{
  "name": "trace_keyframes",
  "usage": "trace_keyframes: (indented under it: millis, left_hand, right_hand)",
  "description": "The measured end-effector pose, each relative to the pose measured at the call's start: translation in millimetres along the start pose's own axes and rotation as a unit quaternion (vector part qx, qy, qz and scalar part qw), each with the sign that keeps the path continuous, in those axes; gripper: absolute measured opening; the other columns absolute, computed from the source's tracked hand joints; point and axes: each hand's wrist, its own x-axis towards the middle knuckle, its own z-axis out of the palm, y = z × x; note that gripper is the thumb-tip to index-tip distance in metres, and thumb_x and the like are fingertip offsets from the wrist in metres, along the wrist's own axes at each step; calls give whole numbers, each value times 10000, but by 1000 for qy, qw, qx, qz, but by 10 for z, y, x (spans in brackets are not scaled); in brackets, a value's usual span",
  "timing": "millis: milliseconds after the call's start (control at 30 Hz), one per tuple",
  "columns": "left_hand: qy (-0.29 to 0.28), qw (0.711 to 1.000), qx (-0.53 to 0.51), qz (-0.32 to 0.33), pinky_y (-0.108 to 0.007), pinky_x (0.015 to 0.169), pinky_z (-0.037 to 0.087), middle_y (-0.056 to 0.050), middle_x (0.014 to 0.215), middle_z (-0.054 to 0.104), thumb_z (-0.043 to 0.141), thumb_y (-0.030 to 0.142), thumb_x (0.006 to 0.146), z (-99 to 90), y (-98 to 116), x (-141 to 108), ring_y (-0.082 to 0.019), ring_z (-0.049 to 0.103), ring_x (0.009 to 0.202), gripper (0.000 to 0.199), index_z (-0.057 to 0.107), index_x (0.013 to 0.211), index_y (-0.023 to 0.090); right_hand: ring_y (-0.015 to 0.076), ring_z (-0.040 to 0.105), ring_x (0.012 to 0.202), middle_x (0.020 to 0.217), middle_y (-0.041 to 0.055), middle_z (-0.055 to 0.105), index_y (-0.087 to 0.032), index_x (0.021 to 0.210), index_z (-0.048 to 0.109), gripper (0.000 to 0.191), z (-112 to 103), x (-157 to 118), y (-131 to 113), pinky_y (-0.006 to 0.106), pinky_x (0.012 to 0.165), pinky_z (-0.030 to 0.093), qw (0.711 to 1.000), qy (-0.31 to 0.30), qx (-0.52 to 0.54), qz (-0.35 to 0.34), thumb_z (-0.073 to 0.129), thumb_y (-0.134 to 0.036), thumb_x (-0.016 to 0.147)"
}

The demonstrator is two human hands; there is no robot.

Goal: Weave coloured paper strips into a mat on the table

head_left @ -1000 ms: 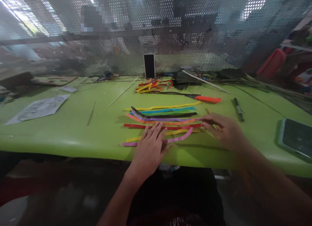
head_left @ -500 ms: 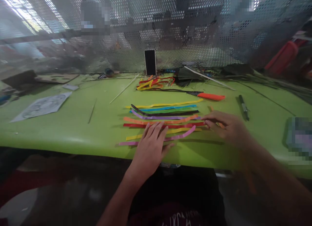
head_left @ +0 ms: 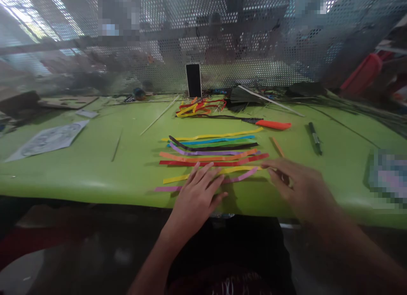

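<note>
Several coloured strips lie side by side across the green tabletop. My left hand rests flat, fingers stretched, over the pink strip and the lower yellow strip, its fingertips by the red strip. At the right end of that yellow strip, my right hand has thumb and finger pinched on its tip. Farther from me lie an orange strip, a purple strip, a black strip, a green strip, a blue strip and another yellow strip.
Beyond the strips lies an orange-handled cutter. A phone stands upright by the perforated metal screen, with tangled strips before it. To the right is a marker; a printed sheet lies left.
My right hand has moved toward me, from the red strip's end to the lower yellow strip's end. My left hand stays over the strips, slightly nearer me.
</note>
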Motion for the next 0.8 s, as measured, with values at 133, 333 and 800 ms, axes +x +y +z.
trace_keyframes:
  millis: [133,333,800]
  left_hand:
    - [-11,1000,-11,9,-575,1220,364,-111,1384,640,547,262,1030,-19,-4,-8,-291,484,1415,298,627,1295,155]
    - [-14,1000,-21,7,-597,1239,326,-92,1416,622,548,222,1022,-11,2,-24,-290,460,1435,300,614,1309,162]
    - [26,998,-46,21,-581,1171,427,-116,1369,634,525,237,1039,-135,-18,4,-287,516,1375,279,595,1304,188]
  right_hand:
    - [205,734,726,990,44,798,-250,1126,726,271,100,-81,19,322,644,547,999,-27,-19,22,513,-196,967]
    - [227,760,826,1030,54,797,-254,1173,716,310,173,-81,39,343,684,575,999,-22,-19,11,495,-177,969]
    - [221,740,742,993,25,789,-299,1100,723,244,22,-97,-20,351,674,574,997,48,-11,53,528,-211,982]
